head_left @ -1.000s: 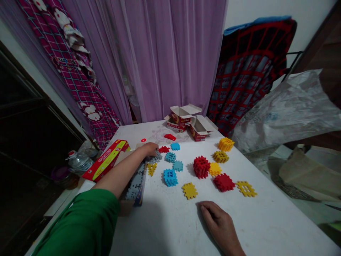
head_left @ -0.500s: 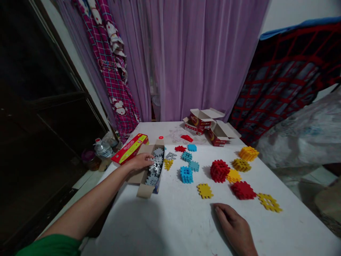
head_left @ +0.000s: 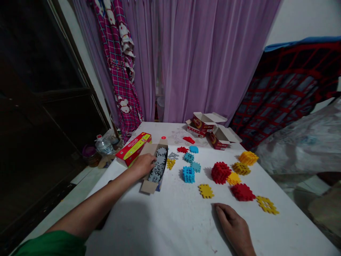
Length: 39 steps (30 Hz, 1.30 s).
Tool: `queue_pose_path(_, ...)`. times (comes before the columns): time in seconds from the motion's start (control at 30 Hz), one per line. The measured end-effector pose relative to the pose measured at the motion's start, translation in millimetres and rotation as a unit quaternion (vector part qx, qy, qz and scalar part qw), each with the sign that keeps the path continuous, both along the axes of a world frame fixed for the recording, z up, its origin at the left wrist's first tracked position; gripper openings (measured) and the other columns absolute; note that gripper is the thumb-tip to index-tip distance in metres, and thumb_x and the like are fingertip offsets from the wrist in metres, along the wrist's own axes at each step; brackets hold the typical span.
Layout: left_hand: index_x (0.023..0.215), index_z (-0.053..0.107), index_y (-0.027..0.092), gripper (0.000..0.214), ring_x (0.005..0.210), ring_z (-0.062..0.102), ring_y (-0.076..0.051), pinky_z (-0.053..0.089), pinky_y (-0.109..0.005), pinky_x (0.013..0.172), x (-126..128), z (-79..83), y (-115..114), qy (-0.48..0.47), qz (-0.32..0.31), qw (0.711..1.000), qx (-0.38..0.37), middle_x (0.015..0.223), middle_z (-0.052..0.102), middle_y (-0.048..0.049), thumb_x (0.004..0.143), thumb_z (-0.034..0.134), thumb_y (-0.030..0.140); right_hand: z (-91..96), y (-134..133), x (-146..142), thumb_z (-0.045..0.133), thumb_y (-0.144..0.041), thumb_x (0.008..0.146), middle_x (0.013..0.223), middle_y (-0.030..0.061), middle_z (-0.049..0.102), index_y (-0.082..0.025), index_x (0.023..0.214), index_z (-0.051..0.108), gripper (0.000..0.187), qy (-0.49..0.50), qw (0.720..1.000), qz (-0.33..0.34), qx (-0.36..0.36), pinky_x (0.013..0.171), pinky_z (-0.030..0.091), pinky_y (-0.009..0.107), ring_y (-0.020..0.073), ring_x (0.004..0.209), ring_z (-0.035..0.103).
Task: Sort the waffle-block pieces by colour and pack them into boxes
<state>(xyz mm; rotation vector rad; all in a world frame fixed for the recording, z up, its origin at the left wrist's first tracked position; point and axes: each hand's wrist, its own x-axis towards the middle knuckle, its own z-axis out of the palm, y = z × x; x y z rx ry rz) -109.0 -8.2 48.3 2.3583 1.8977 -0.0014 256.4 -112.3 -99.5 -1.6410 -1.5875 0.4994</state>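
Note:
My left hand [head_left: 144, 165] reaches over the near side of an open cardboard box [head_left: 149, 186]. Its fingers are bent together against the grey interlocking plastic blocks [head_left: 158, 166] packed inside, and what they pinch, if anything, is hidden. Palm inward, my right hand [head_left: 234, 227] rests on the white table with its fingers loosely curled and nothing visible in them. The closest piece to it is a flat yellow block [head_left: 206, 191]. Beyond lie a red block stack [head_left: 221, 172], a second red stack [head_left: 243, 192] and a yellow window-frame block [head_left: 267, 205].
A red and yellow carton [head_left: 134, 147] lies left of the open box. Blue blocks [head_left: 188, 174], small yellow pieces [head_left: 171, 163] and grey pieces [head_left: 173, 156] sit right of it. Opened red cartons [head_left: 220, 138] stand at the back. Yellow stacks [head_left: 248, 158] are near the right edge.
My left hand has drawn back slightly toward the box's side, and a shiny grey piece at its fingertips no longer shows. The view has shifted a little. My right hand stays put.

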Motion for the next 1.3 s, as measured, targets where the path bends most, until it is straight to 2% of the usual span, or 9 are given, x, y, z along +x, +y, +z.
queue_pose_path(0.13, 0.106, 0.072, 0.026, 0.024, 0.106, 0.059, -0.023, 0.043, -0.034, 0.092, 3.0, -0.7, -5.3, 0.057, -0.074, 0.995, 0.017, 0.109, 0.070, -0.0062, 0.086, 0.057, 0.026, 1.2, 0.0, -0.1, 0.052, -0.054, 0.078, 0.084, 0.0037, 0.077, -0.024, 0.082, 0.075, 0.038, -0.004, 1.000, 0.005, -0.002, 0.069, 0.059, 0.029, 0.0227, 0.074, 0.072)
queue_pose_path(0.33, 0.094, 0.073, 0.018, 0.019, 0.104, 0.057, -0.030, 0.038, -0.042, 0.089, 6.5, 1.7, -9.6, 0.138, -0.047, 0.988, 0.044, 0.099, 0.071, -0.0131, 0.085, 0.060, 0.028, 1.7, 0.5, 0.2, 0.052, -0.054, 0.078, 0.082, 0.0042, 0.077, -0.023, 0.081, 0.075, 0.038, -0.006, 1.000, 0.004, 0.006, 0.068, 0.059, 0.029, 0.0226, 0.072, 0.072)
queue_pose_path(0.5, 0.084, 0.073, 0.017, 0.018, 0.099, 0.058, -0.030, 0.033, -0.045, 0.088, 10.2, 1.9, -9.5, 0.156, -0.079, 0.984, 0.024, 0.091, 0.073, -0.0146, 0.087, 0.056, 0.022, 0.0, -0.5, 0.7, 0.052, -0.055, 0.078, 0.083, 0.0041, 0.077, -0.024, 0.081, 0.075, 0.038, -0.011, 1.000, 0.003, 0.005, 0.066, 0.059, 0.029, 0.0229, 0.072, 0.072)
queue_pose_path(0.6, 0.083, 0.073, 0.017, 0.021, 0.096, 0.058, -0.029, 0.033, -0.044, 0.087, 11.9, 2.3, -10.0, 0.145, -0.086, 0.986, 0.021, 0.089, 0.073, -0.0144, 0.088, 0.053, 0.020, -0.3, -1.2, 0.7, 0.052, -0.054, 0.078, 0.083, 0.0041, 0.077, -0.024, 0.081, 0.075, 0.038, -0.010, 1.000, 0.002, 0.009, 0.068, 0.059, 0.029, 0.0231, 0.072, 0.072)
queue_pose_path(0.8, 0.095, 0.072, 0.019, 0.029, 0.099, 0.057, -0.027, 0.036, -0.042, 0.087, 19.8, 6.4, -9.4, 0.093, -0.061, 0.991, 0.072, 0.097, 0.070, -0.0123, 0.093, 0.044, 0.024, -0.6, -0.3, 0.3, 0.052, -0.053, 0.078, 0.083, 0.0041, 0.077, -0.024, 0.081, 0.075, 0.037, -0.011, 1.000, 0.004, 0.011, 0.068, 0.059, 0.029, 0.0230, 0.073, 0.072)
queue_pose_path(0.97, 0.106, 0.072, 0.028, 0.027, 0.104, 0.057, -0.026, 0.040, -0.038, 0.088, 28.9, -3.5, -0.8, 0.063, -0.070, 0.995, 0.038, 0.104, 0.068, -0.0075, 0.091, 0.050, 0.032, 0.5, -0.9, -0.4, 0.051, -0.054, 0.079, 0.084, 0.0044, 0.077, -0.024, 0.081, 0.075, 0.038, -0.015, 1.000, 0.003, 0.012, 0.068, 0.059, 0.029, 0.0227, 0.073, 0.072)
queue_pose_path(1.17, 0.096, 0.075, 0.026, 0.023, 0.103, 0.057, -0.025, 0.042, -0.037, 0.088, 31.7, -15.7, 1.0, 0.069, -0.070, 0.995, 0.032, 0.101, 0.067, -0.0087, 0.087, 0.057, 0.036, 0.5, -1.3, -0.4, 0.051, -0.054, 0.079, 0.084, 0.0051, 0.077, -0.023, 0.081, 0.075, 0.039, -0.013, 1.000, 0.003, 0.011, 0.069, 0.059, 0.029, 0.0232, 0.075, 0.072)
queue_pose_path(1.3, 0.100, 0.076, 0.029, 0.025, 0.103, 0.058, -0.025, 0.044, -0.036, 0.088, 33.1, -17.9, 3.6, 0.056, -0.047, 0.997, 0.018, 0.101, 0.068, -0.0078, 0.087, 0.057, 0.040, -1.1, -0.8, 0.4, 0.051, -0.054, 0.079, 0.085, 0.0046, 0.077, -0.024, 0.081, 0.075, 0.038, -0.016, 1.000, 0.005, 0.008, 0.069, 0.059, 0.030, 0.0232, 0.074, 0.072)
